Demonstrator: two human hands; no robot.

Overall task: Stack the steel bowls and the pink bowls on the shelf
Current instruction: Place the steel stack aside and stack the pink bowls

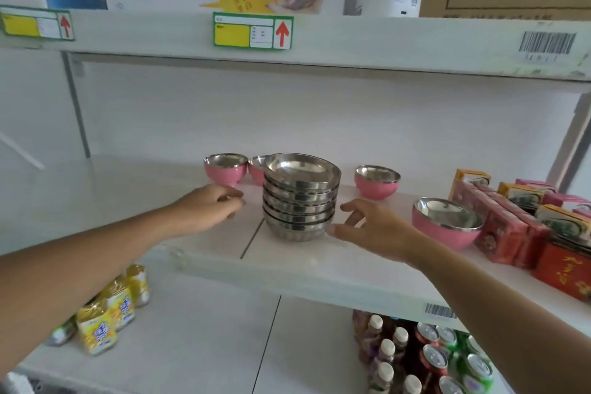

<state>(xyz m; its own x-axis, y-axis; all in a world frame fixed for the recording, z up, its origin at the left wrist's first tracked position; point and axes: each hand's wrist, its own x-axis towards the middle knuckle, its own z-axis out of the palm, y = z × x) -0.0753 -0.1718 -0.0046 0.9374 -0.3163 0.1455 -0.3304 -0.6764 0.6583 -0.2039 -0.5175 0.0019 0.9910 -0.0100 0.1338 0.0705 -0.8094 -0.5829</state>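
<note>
The left hand [208,206] hovers over the shelf [198,253] just left of the stack of steel bowls [300,198], its grip loosely curled and holding nothing; its fingertips are near the stack but apart from it. The right hand [374,225] reaches in from the other side with its grip half open and empty, thumb and forefinger spread, and its fingertips [334,229] touch or nearly touch the lowest bowl; which, I cannot tell.

The stack stands upright in the middle of the shelf, several steel bowls nested one in another. Behind the left hand stands a pink bowl [226,172], and a second pink bowl [256,169] is partly hidden behind the stack. To the right, near the back, is a third pink bowl [377,182], and nearer the front a larger pink bowl [446,223] sits just beside the red boxes [511,233]. On the lower shelf lie yellow packets [108,313] at left and bottles and cans [425,355] at right.
</note>
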